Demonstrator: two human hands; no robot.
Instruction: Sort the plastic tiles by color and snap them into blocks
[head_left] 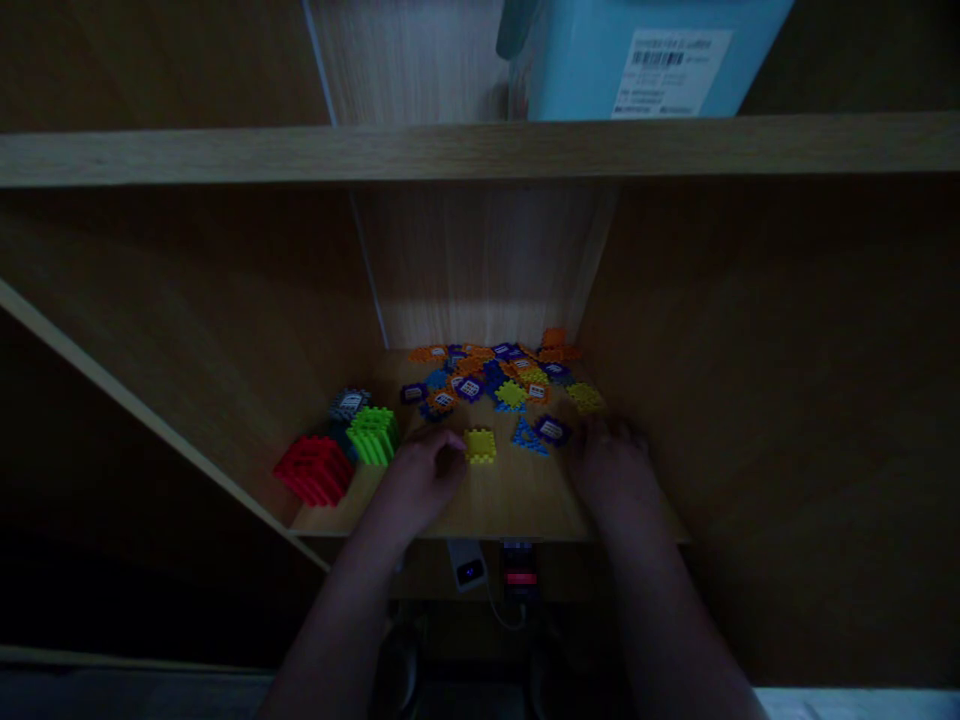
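My left hand (429, 474) is closed, its thumb and fingertips pinched at the left edge of a yellow square interlocking tile (481, 446). That tile lies on the shelf board. At the right, my right hand (613, 462) rests low near the side wall, its fingers bent downward and lost in shadow. Just left of it are a purple tile (553, 430) with a white grid and a blue triangular tile (529, 436). Beyond my left hand stand a green stack of tiles (373, 435) and a red stack of tiles (315, 470).
A loose pile of orange, purple, blue and yellow tiles (471, 388) spreads along the back. Wooden side walls (720, 380) close in both sides. Overhead runs an upper shelf (450, 152) bearing a light blue box (577, 65). Small devices (520, 575) sit below the front edge.
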